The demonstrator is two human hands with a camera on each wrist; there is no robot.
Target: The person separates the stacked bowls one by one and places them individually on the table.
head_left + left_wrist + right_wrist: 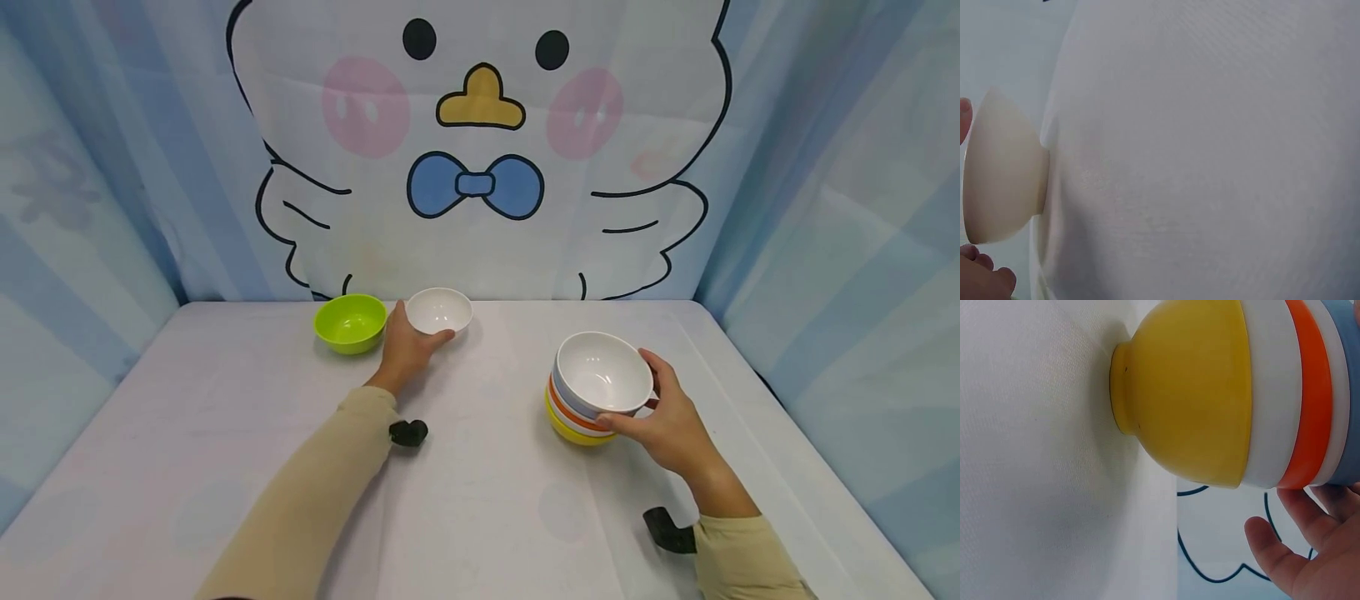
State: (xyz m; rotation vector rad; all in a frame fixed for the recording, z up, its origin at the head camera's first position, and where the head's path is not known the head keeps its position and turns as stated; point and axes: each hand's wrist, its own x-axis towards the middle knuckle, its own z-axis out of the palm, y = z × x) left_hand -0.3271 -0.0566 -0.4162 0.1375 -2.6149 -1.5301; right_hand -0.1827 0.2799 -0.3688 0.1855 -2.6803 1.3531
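Note:
Near the back edge of the table, my left hand point(407, 350) holds a white bowl point(439, 310) between thumb and fingers. In the left wrist view that white bowl point(1007, 169) stands on its foot, with fingertips at both sides of its rim. A lime green bowl point(350, 323) sits just left of this hand. Toward the right, my right hand point(671, 421) grips the upper part of a stack of bowls, thumb in front and fingers behind. On top is a light blue bowl point(603, 375) with a white inside; white and orange bands show below, and a yellow bowl point(1188, 394) forms the base.
A white cloth covers the table point(480, 500). Behind it hangs a curtain point(480, 250) printed with a cartoon face and a blue bow tie. Striped blue curtains point(847, 275) close both sides. Black wrist straps point(670, 531) show beside the sleeves.

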